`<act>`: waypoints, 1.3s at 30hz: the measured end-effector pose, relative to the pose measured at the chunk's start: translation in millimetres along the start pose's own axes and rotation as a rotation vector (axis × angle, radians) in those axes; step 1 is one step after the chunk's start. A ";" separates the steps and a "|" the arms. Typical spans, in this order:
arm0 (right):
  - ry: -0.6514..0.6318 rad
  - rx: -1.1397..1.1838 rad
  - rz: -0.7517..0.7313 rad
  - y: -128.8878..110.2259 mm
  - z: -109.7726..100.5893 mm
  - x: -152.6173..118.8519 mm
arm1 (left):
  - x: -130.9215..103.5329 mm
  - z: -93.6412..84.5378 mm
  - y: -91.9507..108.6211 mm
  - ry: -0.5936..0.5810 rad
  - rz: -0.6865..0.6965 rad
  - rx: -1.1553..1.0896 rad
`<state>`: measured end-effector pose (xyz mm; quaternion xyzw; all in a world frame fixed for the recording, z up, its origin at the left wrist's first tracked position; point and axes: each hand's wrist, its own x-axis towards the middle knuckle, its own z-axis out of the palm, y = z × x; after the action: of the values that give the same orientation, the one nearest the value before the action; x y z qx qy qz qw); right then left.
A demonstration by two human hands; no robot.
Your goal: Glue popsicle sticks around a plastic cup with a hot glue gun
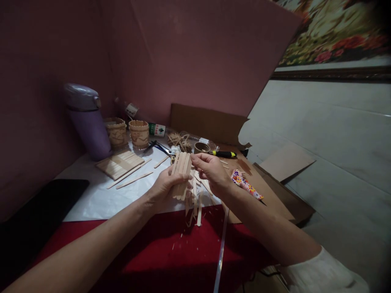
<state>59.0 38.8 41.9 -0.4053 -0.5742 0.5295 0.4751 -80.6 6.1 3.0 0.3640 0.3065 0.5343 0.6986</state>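
Several wooden craft sticks point(182, 167), standing side by side like a panel or cup wall, are held upright in front of me. My left hand point(167, 183) wraps round their lower left part, thumb across the front. At their upper right edge, my right hand point(210, 171) is closed in a pinch against the sticks; its fingertips are partly hidden. Below both hands, loose craft sticks point(199, 207) lie in a scattered pile, some poking over the red cloth point(146, 252). Behind the sticks are scissors point(163, 147) with dark handles.
A purple bottle point(88, 126) and two wooden cups point(139, 135) stand at the back left, near a stick mat point(120, 163). Twine point(180, 141), a tape roll point(202, 147), a black-yellow tool handle point(225, 154) and a flower-patterned glue gun point(247, 185) lie further right.
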 end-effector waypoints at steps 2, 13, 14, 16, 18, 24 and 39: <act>-0.013 -0.008 0.003 -1.3 0.9 -1.6 | 0.3 -0.2 0.1 0.003 -0.003 0.011; 0.007 -0.105 -0.122 0.7 0.9 -0.6 | 0.9 -0.4 2.8 0.037 0.018 -0.006; 0.037 -0.151 -0.193 0.6 -0.2 -2.9 | 0.7 -0.5 4.8 0.052 0.005 -0.038; 0.074 -0.299 -0.376 0.0 -2.0 -11.0 | 0.0 -0.7 8.8 0.092 -0.026 -0.098; 0.045 -0.467 -0.581 -0.5 -2.5 -22.4 | -0.5 -0.9 11.8 0.150 -0.032 -0.140; -0.042 -0.773 -0.859 7.9 1.9 -45.2 | 1.1 -3.8 10.4 0.194 0.027 -0.192; -0.055 -0.862 -0.902 19.2 9.5 -44.7 | 1.9 -5.5 8.4 0.167 0.058 -0.155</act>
<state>58.9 -4.5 17.8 -0.2645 -0.8630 0.0078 0.4304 -89.0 10.3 6.9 0.2720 0.3109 0.6046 0.6811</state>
